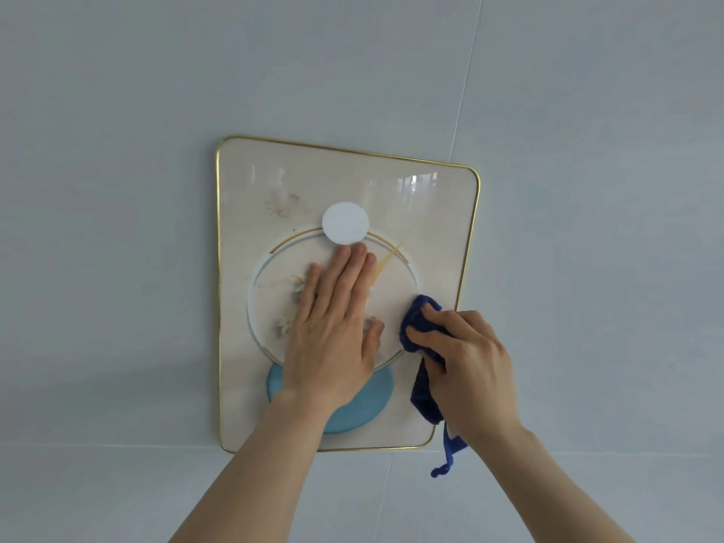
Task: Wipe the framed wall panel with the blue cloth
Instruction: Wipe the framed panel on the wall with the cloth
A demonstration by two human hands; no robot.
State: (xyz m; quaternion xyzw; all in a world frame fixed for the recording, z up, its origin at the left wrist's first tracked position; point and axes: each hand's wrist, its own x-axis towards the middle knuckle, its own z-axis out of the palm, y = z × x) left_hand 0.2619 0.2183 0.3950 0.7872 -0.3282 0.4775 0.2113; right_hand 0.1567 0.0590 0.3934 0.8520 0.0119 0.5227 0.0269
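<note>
Pale grey-blue wall (137, 190), crossed by thin panel seams, fills the view. Framed wall panel (250, 182), cream-coloured and glossy, with rounded corners and a thin gold frame (216, 291) around its edge, is mounted flat on the wall at centre; window reflections show near its upper right corner and a faint brownish smudge (283, 203) lies in its upper left part. Printed on the panel: a large pale circle (270, 307) outlined in gold and white, a light-blue disc (364, 405) overlapping its lower edge, and a small white disc (345, 223) at its top. Left hand (333, 339), forearm bare, lies flat on the panel across the large circle, palm against the surface, fingers (354, 268) extended upward and held close together, fingertips just below the white disc, thumb spread toward the right. Right hand (466, 362), forearm bare, is at the panel's right-hand side, near the frame; its fingers are curled around the blue cloth (415, 319) and bunch it against the panel at the right edge of the large circle. The cloth, dark blue, protrudes above and left of the gripping fingers, and a loose fold hangs below the hand over the panel's lower right corner. A narrow strand (446, 460) of the cloth trails down past the frame onto the wall
</note>
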